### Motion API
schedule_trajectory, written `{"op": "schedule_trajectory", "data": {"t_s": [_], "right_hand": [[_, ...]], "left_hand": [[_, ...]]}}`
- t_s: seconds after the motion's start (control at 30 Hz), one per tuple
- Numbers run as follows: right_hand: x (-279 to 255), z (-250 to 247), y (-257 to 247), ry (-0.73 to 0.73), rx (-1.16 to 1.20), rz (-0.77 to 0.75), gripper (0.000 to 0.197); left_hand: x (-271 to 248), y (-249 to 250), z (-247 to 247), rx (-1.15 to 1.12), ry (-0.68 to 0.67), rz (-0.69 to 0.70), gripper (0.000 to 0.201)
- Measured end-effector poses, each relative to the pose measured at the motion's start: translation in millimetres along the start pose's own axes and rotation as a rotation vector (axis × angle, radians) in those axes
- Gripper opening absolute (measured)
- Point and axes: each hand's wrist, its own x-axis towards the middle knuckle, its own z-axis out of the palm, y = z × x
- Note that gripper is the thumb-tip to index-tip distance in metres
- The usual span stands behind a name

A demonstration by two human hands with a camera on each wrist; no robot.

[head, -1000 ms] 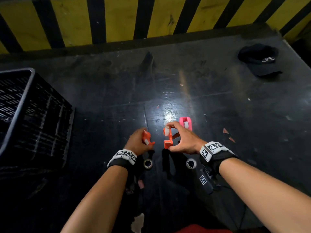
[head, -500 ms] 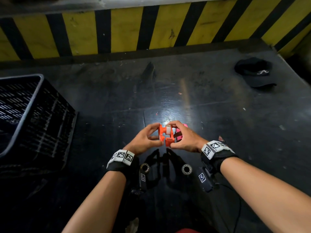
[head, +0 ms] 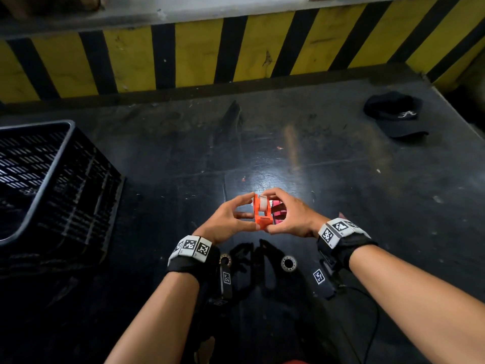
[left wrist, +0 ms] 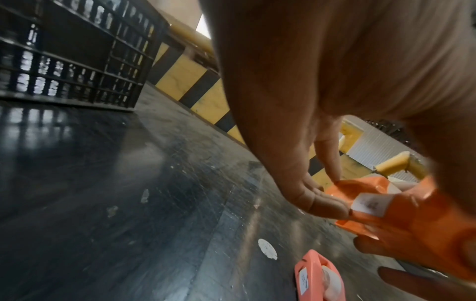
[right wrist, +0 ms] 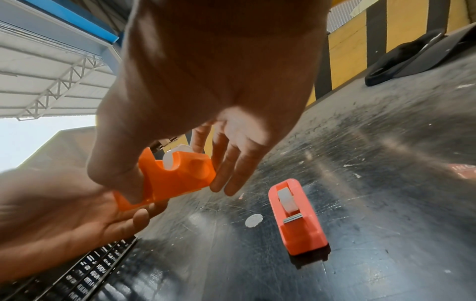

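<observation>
Both hands hold an orange tape dispenser (head: pixel 262 215) (left wrist: pixel 401 211) (right wrist: pixel 177 179) a little above the dark table (head: pixel 341 193), with a white tape roll in it. My left hand (head: pixel 250 211) pinches its left side between thumb and fingers. My right hand (head: pixel 269 211) (right wrist: pixel 175 187) grips its right side, thumb low and fingers over the top. A pink tape dispenser (head: pixel 278 212) (left wrist: pixel 319 279) (right wrist: pixel 296 215) with its own white roll lies on the table just beyond my right hand, partly hidden in the head view.
A black slotted crate (head: pixel 65 179) stands on the table at the left. A black cap (head: pixel 396 116) lies at the far right corner. A yellow and black striped wall (head: pixel 196 53) runs along the back. A white round sticker (right wrist: pixel 253 221) lies beside the pink dispenser.
My hands were apart, the left with a small orange piece and the right with the orange body. They came together, and now both grip the joined orange dispenser.
</observation>
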Motion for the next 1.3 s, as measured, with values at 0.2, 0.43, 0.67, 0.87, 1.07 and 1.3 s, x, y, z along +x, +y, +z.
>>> {"op": "schedule_trajectory", "data": {"t_s": [0.2, 0.43, 0.67, 0.87, 1.07, 1.3], "right_hand": [[-5, 1, 6, -0.003, -0.057, -0.031, 0.086], [-7, 5, 11, 0.017, -0.084, -0.055, 0.096], [-9, 9, 16, 0.012, -0.080, -0.025, 0.098], [-5, 10, 18, 0.021, -0.088, -0.008, 0.096], [3, 6, 23, 0.039, -0.059, 0.020, 0.096], [4, -2, 23, 0.035, -0.014, 0.011, 0.097]], "left_hand": [[-1, 17, 12, 0.215, 0.190, 0.062, 0.043], [2, 25, 25, 0.379, 0.281, 0.069, 0.018], [4, 28, 32, 0.383, 0.335, 0.052, 0.005], [6, 32, 34, 0.453, 0.324, -0.010, 0.007], [-3, 38, 28, 0.475, 0.157, -0.003, 0.012], [-17, 37, 25, 0.530, 0.023, 0.068, 0.009]]}}
